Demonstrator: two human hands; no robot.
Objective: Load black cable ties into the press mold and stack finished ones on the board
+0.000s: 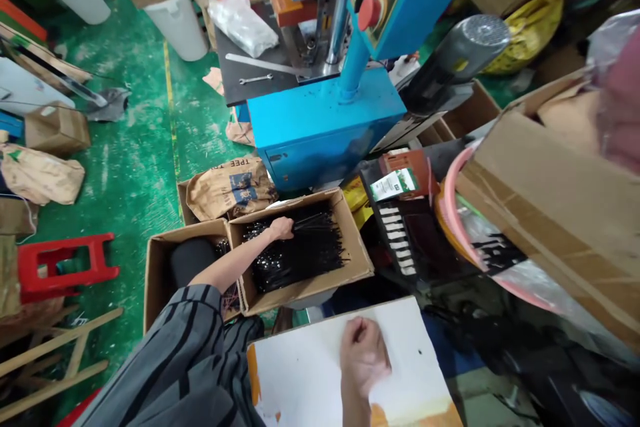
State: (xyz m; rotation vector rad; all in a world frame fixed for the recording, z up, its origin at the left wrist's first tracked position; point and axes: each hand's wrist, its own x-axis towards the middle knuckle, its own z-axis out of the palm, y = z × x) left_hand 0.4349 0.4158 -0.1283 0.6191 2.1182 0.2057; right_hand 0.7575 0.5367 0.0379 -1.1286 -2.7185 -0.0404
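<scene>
My left hand [283, 228] reaches into a cardboard box [357, 243] full of thin black rods [295, 257] with shiny ends. Its fingers are closed, and a thin black rod seems to stick out of them to the right. My right hand [365, 352] is curled into a fist over a white board [305, 367] in front of me. Nothing shows poking out of that fist. The board has worn, orange-brown patches along its edges.
Left of the rods, another cardboard box [155, 280] holds a dark roll [193, 263]. Behind stands a blue machine [325, 123] with a red button. A pink basin [453, 177] and a large carton [545, 193] crowd the right. A red stool [27, 273] is at left.
</scene>
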